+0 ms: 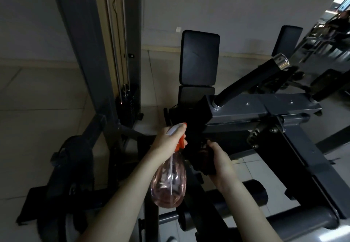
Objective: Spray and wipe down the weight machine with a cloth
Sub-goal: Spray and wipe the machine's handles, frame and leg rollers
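My left hand point(167, 141) grips the neck of a clear pink spray bottle point(169, 181) with a white head and orange trigger, nozzle aimed at the dark machine frame ahead. My right hand point(220, 161) holds a dark cloth point(204, 161) bunched against a black part of the weight machine point(246, 113), just below its grey crossbeam. The cloth is hard to tell apart from the black metal behind it. A black padded handle point(253, 82) with a chrome end rises from the beam.
A black back pad point(199, 58) stands behind the beam, with a second pad point(287, 41) at the right. The grey upright with cables and the weight stack point(126, 105) is at the left. Foam rollers point(255, 190) lie low at the right. A mirror point(335, 24) lines the right wall.
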`<state>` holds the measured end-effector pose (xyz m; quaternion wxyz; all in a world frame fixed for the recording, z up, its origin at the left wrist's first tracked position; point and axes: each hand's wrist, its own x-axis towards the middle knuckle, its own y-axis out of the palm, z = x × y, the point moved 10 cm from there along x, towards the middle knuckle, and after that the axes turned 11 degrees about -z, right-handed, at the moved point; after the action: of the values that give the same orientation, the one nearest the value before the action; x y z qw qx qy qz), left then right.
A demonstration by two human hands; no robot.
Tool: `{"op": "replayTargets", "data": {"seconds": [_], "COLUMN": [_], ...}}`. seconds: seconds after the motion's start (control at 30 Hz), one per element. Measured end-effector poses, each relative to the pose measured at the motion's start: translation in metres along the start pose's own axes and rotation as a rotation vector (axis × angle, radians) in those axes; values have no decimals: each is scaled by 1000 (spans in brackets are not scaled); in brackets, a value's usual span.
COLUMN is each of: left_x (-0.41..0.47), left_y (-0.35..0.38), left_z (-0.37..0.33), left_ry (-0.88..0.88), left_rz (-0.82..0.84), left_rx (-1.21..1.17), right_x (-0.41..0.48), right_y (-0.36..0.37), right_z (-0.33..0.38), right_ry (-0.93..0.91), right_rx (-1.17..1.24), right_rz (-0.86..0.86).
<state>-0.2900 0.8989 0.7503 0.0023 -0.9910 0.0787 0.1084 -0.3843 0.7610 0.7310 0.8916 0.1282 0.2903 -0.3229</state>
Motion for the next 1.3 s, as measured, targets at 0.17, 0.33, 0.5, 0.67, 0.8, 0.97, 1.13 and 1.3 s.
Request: {"op": "replayTargets", "data": {"seconds": [0.17, 0.33, 0.5, 0.67, 0.8, 0.97, 1.13, 1.3], "left_x": [7, 13, 8, 8, 8, 8, 3, 0], "left_y": [-6, -11, -11, -11, -9, -20, -24, -25], "left_z": [12, 24, 33, 43, 52, 54, 54, 47], "left_ry": [-37, -34, -37, -46, -54, -50, -58, -51], "left_rz": [-67, -32, 10, -7, 12, -53, -52, -43], "left_rx": [-24, -15, 7, -89, -114, -143, -121, -124], "right_x": [1, -8, -21, -16, 34, 73, 76, 64], "right_y": [-6, -3, 31, 106, 124, 149, 149, 113], "right_z": [5, 19, 83, 102, 86, 76, 62, 26], "right_ry": [-44, -178, -954, -1778, -1781, -1643, -1707, -1705], "right_rx": [-34, -122, -750, -1446, -1894, -2179, -2339, -2448], "right_rz": [-70, -103, -205, -341, -378, -355, -350, -159]}}
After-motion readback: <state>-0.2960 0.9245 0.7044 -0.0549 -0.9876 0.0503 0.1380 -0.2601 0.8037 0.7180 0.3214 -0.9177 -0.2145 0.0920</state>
